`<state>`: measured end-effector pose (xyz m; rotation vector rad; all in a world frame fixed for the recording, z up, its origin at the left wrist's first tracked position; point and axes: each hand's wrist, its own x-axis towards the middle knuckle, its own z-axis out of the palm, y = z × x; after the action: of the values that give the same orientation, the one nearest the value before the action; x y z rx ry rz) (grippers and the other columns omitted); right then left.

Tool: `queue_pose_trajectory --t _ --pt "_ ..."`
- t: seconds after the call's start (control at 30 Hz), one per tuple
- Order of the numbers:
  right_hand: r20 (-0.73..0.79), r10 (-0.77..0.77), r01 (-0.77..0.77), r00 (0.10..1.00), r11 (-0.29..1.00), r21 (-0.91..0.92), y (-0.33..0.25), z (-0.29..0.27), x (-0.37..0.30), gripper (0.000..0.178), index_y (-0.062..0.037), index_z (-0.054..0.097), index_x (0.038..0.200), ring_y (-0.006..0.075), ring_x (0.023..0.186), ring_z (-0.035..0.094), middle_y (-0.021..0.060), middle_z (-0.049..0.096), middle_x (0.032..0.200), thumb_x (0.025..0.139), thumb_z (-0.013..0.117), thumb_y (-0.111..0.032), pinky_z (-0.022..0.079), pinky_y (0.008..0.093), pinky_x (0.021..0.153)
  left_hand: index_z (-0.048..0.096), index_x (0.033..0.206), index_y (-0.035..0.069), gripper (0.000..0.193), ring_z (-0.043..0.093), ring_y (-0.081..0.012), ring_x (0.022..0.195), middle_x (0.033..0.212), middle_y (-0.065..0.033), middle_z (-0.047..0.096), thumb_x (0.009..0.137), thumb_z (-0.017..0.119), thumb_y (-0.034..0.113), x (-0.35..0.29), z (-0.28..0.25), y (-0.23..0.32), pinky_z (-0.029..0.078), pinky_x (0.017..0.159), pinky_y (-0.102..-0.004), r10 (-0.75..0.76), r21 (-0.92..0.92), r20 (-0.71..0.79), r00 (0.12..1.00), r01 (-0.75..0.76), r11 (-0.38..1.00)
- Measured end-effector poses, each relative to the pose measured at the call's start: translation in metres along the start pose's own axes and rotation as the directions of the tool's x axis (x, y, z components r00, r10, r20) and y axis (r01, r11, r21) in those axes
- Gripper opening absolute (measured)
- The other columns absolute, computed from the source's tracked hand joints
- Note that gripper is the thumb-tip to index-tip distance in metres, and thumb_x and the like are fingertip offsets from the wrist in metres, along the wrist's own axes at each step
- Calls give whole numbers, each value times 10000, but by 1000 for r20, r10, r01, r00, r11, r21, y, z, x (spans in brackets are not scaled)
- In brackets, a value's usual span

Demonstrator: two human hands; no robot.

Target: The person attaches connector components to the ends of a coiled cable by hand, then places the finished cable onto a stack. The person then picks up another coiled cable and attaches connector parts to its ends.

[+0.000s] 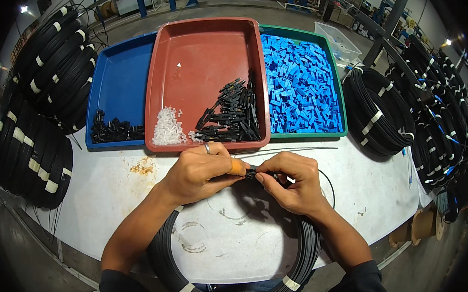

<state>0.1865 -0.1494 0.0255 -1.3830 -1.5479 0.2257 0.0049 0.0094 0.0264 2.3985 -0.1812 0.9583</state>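
My left hand, with a ring and an orange wrap on a finger, pinches a small black connector piece. My right hand closes on the same piece from the other side, thumb and forefinger together. Fingers hide most of it, so its exact shape cannot be made out. Below both hands lies a large coil of black cable, bound with white tape and reaching over the table's near edge. A thin black cable end curves out beside my right hand.
Just beyond my hands stands a red tray with black connector parts and small white sleeves. A blue tray holding black pieces flanks it; a green tray holds blue clips. Taped cable coils rise at left, more coils at right.
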Motion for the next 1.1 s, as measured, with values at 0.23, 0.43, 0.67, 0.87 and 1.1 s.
queue_pose_trajectory --t 0.23,0.43,0.67,0.87,1.1 --pt "-5 -12 12 1000 1000 14 1 1 1 81 -38 757 897 113 525 517 52 660 739 820 782 -35 373 274 459 756 929 32 230 682 -188 782 952 -54 785 722 851 0 -2 1 -2 569 698 -294 33 -25 -11 999 -34 999" --pt "33 -8 8 999 1000 -16 -1 -1 1 119 -38 768 940 121 520 498 51 618 701 821 776 -29 376 277 470 708 810 21 157 679 -205 735 944 -70 783 734 845 9 0 0 1 568 662 -303 88 -2 -14 996 -88 996" --pt "55 -54 55 997 998 -13 -1 1 1 142 -29 768 966 155 558 551 63 609 722 824 760 -24 416 308 491 702 786 27 151 685 -219 715 928 -82 781 751 848 26 0 2 0 566 639 -301 141 30 -39 989 -140 990" --pt "32 -77 79 997 993 -83 -1 1 1 156 -25 749 982 196 556 569 74 592 733 828 749 -9 436 328 498 747 855 29 160 707 -210 718 901 -85 779 745 864 32 4 4 5 575 634 -302 56 -24 -70 996 -57 998" --pt "10 -173 172 985 968 -183 -2 2 1 157 -34 723 962 233 553 575 78 568 733 814 772 -16 450 356 504 762 886 12 189 726 -188 683 835 -79 772 730 869 19 6 3 15 571 585 -283 -107 -6 -99 989 107 994"
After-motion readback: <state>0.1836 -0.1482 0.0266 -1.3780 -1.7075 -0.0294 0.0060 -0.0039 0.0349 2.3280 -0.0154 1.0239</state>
